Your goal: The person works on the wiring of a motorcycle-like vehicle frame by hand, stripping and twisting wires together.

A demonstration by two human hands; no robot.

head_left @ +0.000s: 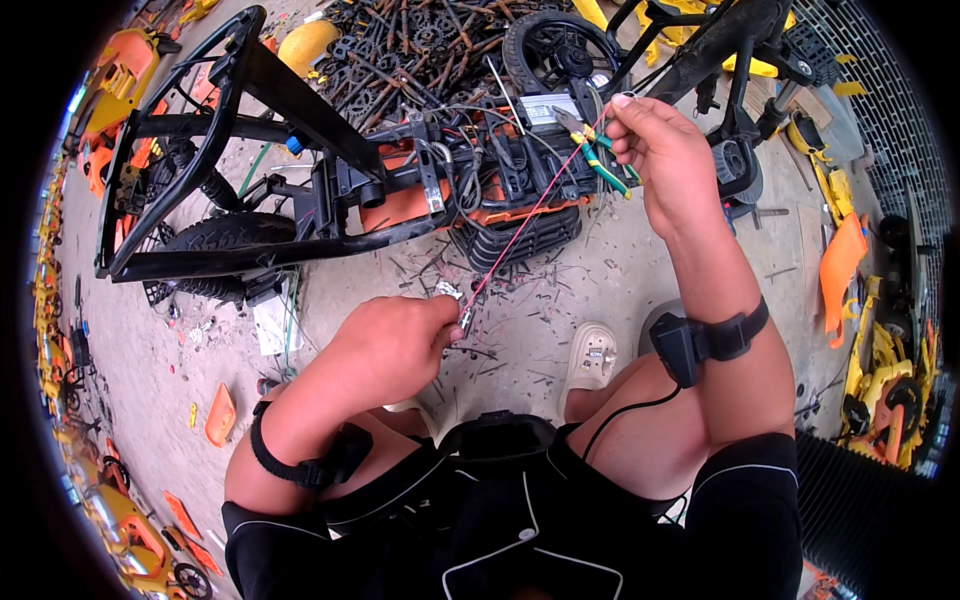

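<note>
A thin red wire (527,222) runs stretched between my two hands, over the wiring of a stripped black scooter frame (330,130). My left hand (393,345) is closed low in front of my knees, pinching the wire's lower end along with small silvery pieces (449,290) that look like connectors or foil. Higher up, my right hand (660,150) pinches the wire's other end between thumb and forefinger. Right beside those fingers are pliers (603,166) with green and yellow handles; whether the hand touches them I cannot tell. Loose cables (480,160) and a silver box (550,108) sit in the frame.
Behind the frame lies a heap of rusty metal parts (400,50) and a black wheel (560,55). Cut wire scraps litter the concrete floor (400,270). Yellow and orange panels (843,262) are piled to the right, with more along the left edge.
</note>
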